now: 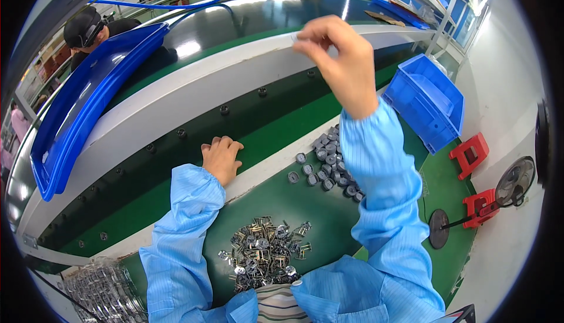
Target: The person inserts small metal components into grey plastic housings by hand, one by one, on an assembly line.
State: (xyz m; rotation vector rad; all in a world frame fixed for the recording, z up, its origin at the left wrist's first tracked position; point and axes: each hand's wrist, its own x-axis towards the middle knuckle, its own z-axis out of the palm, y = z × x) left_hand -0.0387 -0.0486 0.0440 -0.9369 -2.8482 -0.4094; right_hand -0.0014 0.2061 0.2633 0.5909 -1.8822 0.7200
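Well left of and below the left hand [221, 161], a stack of clear trays [103, 290] runs into the dark rim, and we cannot make out its contents. The left hand itself is loosely open, palm down and hidden, over the near rail [261, 171]; we cannot tell whether its fingers press on the lower belt [282, 135]. Below it lie metal parts [261, 249], too tangled for us to separate. The right hand [346, 58] is raised, thumb and fingertips drawn together; we see a pale speck there but cannot tell whether anything is gripped. Its sleeve [376, 152] hides some of the grey caps [329, 167] heaped below it.

Up and left of the left hand, a blue tray [108, 91] slants beside a person in a black cap [82, 29]. Black parts [224, 110] line the lower belt just beyond the left hand. The green table [329, 226] spreads below both hands. Beyond the right hand is the glossy upper belt [252, 14]; right of it we find a blue bin [420, 111], then red stools [470, 155], a fan [516, 182] and a white wall [499, 88].
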